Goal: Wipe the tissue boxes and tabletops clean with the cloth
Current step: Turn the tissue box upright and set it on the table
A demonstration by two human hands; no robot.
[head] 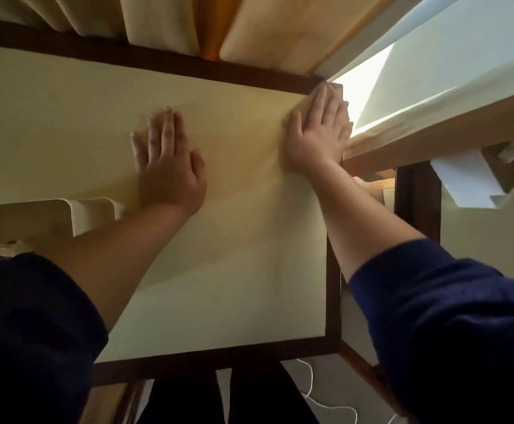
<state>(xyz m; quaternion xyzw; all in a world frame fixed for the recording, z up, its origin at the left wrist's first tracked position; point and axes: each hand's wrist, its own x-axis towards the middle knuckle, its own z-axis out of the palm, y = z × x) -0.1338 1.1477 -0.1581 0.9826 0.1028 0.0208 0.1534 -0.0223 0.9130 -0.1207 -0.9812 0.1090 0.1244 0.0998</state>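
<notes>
Both hands lie flat, fingers straight, on the cream tabletop (pixel 234 270). The left hand (pixel 170 166) holds nothing. The right hand (pixel 320 130) presses the cloth (pixel 336 87) at the far right corner; only its edge shows past the fingertips.

- One head-worn camera, looking steeply down from close above the tabletop (pixel 66 117).
- Wide-angle; it faces forward toward the curtains (pixel 158 22).

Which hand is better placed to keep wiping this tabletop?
Probably the right hand: it lies flat on the cloth at the tabletop's far right corner. The left hand presses flat on bare surface.
</notes>
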